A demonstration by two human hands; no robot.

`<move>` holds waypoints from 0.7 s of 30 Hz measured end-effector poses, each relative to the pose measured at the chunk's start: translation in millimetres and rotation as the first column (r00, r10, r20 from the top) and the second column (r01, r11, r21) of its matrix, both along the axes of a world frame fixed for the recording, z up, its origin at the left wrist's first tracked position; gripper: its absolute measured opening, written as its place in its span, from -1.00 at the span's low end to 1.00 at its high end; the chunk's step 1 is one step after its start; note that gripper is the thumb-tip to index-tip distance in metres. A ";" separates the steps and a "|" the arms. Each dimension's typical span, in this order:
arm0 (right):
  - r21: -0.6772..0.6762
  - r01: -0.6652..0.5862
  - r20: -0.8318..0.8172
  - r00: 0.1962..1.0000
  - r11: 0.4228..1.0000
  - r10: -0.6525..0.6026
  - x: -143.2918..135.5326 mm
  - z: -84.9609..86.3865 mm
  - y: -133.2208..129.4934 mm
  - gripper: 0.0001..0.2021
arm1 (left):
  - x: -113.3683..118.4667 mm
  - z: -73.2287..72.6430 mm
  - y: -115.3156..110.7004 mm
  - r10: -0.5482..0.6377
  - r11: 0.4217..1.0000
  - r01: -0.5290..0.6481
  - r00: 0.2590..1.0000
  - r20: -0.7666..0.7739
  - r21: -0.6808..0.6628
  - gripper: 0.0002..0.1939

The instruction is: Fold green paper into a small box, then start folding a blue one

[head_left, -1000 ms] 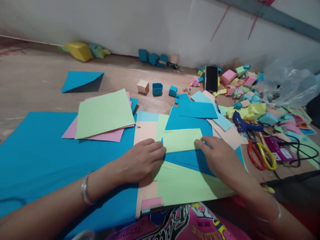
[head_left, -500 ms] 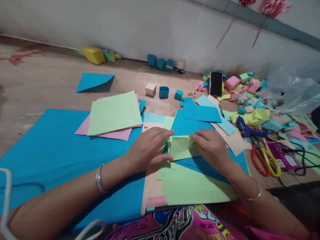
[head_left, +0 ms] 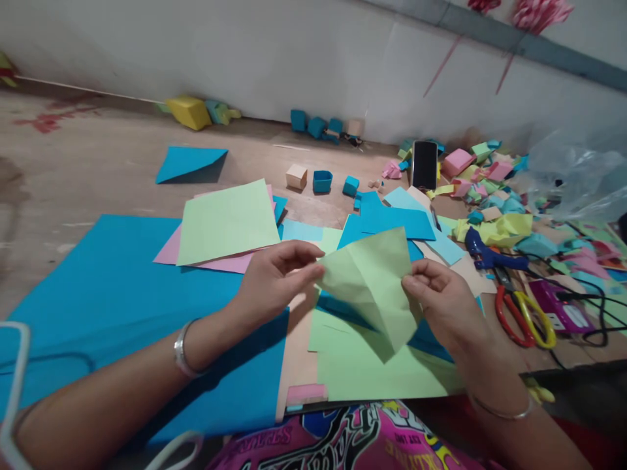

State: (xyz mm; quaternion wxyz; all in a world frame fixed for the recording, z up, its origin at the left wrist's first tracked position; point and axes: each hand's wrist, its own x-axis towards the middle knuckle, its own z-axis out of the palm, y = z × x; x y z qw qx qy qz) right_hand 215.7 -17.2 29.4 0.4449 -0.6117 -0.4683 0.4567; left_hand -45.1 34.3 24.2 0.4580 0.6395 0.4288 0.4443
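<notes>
A light green sheet of paper point(head_left: 375, 281) with crease lines hangs tilted between my two hands, above the stacked sheets. My left hand point(head_left: 284, 274) pinches its left corner between thumb and fingers. At its right edge, my right hand point(head_left: 438, 294) grips it with the thumb in front. Under it lie a larger green sheet point(head_left: 386, 378) and blue sheets point(head_left: 347, 228). A big blue sheet point(head_left: 147, 307) spreads beneath my left forearm.
Green and pink squares point(head_left: 228, 222) lie stacked at left. Small folded paper boxes point(head_left: 322, 181) stand behind. To the right are a phone point(head_left: 424, 164), a blue glue gun point(head_left: 490, 251), scissors point(head_left: 524, 316), a purple power socket point(head_left: 561, 307) with black cords and a pile of paper pieces.
The green sheet, folded flat on the stack before, is now lifted and opened out, showing its creases. My right hand has shifted right and my left hand slightly left.
</notes>
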 end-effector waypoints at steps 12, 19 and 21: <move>0.132 0.063 0.417 0.902 0.989 -0.113 -0.3 -14.7 -8.5 -0.65 | -1.0 -8.8 -0.2 0.187 0.734 0.208 0.853 -0.487 0.647 -0.63; 0.099 -0.206 0.599 0.793 0.974 0.106 22.6 -25.7 -29.2 -0.62 | 18.3 -21.4 -27.6 -0.202 0.507 0.817 0.423 -0.883 0.275 -0.34; 0.163 -0.325 0.722 0.683 0.932 0.112 27.5 -27.5 -34.2 -0.63 | 19.4 -23.0 -28.0 -0.218 0.524 0.814 0.411 -0.885 0.249 -0.36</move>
